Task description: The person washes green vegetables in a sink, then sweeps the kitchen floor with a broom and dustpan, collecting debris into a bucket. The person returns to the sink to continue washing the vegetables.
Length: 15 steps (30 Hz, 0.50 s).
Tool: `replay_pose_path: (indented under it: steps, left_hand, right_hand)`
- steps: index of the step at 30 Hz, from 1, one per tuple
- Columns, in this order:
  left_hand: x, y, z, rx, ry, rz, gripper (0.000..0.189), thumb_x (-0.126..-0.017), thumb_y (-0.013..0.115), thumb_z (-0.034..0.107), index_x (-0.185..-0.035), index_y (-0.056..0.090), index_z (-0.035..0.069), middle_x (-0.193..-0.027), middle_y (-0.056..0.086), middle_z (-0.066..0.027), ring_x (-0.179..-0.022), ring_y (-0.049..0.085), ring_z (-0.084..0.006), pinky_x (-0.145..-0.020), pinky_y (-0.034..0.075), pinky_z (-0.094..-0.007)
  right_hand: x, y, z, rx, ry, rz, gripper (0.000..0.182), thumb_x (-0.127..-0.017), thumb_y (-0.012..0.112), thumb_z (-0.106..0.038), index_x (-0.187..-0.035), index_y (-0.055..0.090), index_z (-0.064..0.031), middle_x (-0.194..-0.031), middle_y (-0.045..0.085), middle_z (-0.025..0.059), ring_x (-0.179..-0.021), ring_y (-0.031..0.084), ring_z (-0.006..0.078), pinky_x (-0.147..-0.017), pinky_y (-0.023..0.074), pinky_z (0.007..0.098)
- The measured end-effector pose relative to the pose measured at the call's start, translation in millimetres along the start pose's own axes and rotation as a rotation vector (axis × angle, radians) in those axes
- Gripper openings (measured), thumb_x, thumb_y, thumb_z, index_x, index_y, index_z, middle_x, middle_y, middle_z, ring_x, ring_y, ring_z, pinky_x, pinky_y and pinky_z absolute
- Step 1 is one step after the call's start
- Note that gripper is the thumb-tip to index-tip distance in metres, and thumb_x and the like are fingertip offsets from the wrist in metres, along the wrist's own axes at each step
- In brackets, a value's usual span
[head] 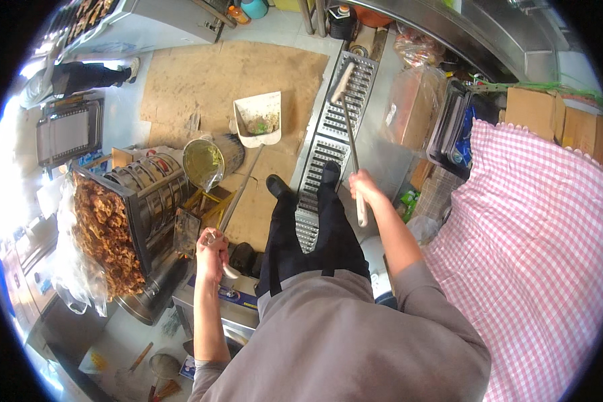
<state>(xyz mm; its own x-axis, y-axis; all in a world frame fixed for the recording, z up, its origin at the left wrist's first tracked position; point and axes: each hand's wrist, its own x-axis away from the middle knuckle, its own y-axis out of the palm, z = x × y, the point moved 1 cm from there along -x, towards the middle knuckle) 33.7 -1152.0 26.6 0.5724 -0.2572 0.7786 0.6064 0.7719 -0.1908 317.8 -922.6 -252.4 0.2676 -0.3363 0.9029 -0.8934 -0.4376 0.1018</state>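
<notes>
My left hand is closed around the upper end of a long-handled dustpan's pole. The white dustpan rests on flattened cardboard, with green scraps and dirt in it. My right hand grips the pale handle end of a long-handled broom or floor scraper. Its light head lies over the metal drain grate, which runs along the floor and under my feet. Beside the dustpan, to its left, a round metal bin holds yellow-green matter. Whether the tool's head touches the grate is hard to tell.
Flattened cardboard covers the floor ahead. Left are a rack of round tins and a tray of browned food. A person's leg shows upper left. Right are wrapped boxes, dark trays and a checked cloth.
</notes>
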Motion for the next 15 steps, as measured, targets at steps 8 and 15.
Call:
replay_pose_path:
  steps: [8,15]
  left_hand:
    - [11,10,10,-0.008,0.046,-0.027,0.021,-0.073,0.046,-0.009,-0.083,0.049,0.009,-0.069,0.052,-0.0047,-0.039,0.038,-0.0083,-0.033,0.029,-0.0226]
    - [10,4,-17,0.001,0.025,0.073,0.023,-0.071,0.048,-0.008,-0.085,0.049,0.01,-0.071,0.05,-0.0035,-0.041,0.036,-0.0077,-0.035,0.028,-0.0222]
  right_hand:
    - [-97,-92,-64,0.253,-0.091,0.069,0.016,-0.08,0.047,-0.007,-0.064,0.047,-0.0047,-0.051,0.044,0.0054,-0.039,0.043,0.0179,-0.036,0.0351,0.0336]
    - [-40,-56,-12,0.378,-0.057,-0.066,0.014,-0.08,0.054,-0.008,-0.067,0.048,-0.0045,-0.054,0.046,0.0071,-0.038,0.044,0.0172,-0.032,0.0344,0.0336]
